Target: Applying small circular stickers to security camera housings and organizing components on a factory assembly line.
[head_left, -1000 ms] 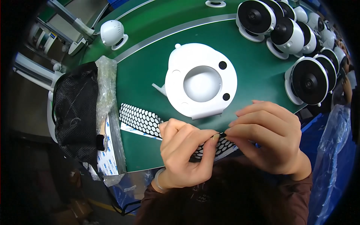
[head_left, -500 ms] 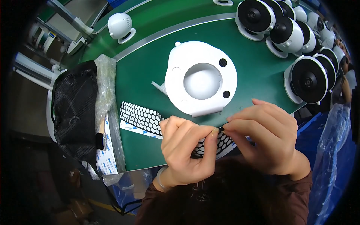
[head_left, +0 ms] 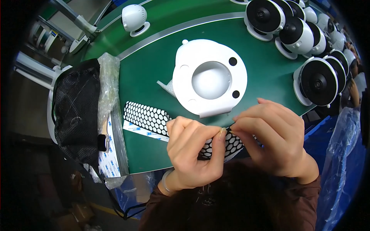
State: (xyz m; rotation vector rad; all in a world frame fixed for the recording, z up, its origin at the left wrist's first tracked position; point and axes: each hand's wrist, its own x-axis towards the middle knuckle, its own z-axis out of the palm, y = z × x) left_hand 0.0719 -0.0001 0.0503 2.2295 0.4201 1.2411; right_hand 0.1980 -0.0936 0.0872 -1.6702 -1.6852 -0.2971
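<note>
My left hand [head_left: 194, 152] and my right hand [head_left: 271, 134] meet at the table's near edge, thumb and forefinger of each pinched together. Between their fingertips is a small black piece [head_left: 229, 128], mostly covered; it looks like an adhesive pad. Just below hangs a black sheet with white round holes [head_left: 232, 144], partly hidden by the fingers. Beyond the hands lies a white round device [head_left: 183, 84], its flat ring base facing up. Two black round pads [head_left: 232, 61] sit on the right side of that base.
Left of the hands lies another hole-patterned strip [head_left: 148, 117] on white backing. A black mesh bag [head_left: 77, 111] and bubble wrap [head_left: 109, 81] line the left edge. Several white devices with black fronts [head_left: 318, 81] crowd the right. A white device [head_left: 134, 18] stands on the green conveyor belt.
The white device on the belt has moved to the right and away. My hands keep their pinch, with only slight finger movement. The whole view has shifted a little.
</note>
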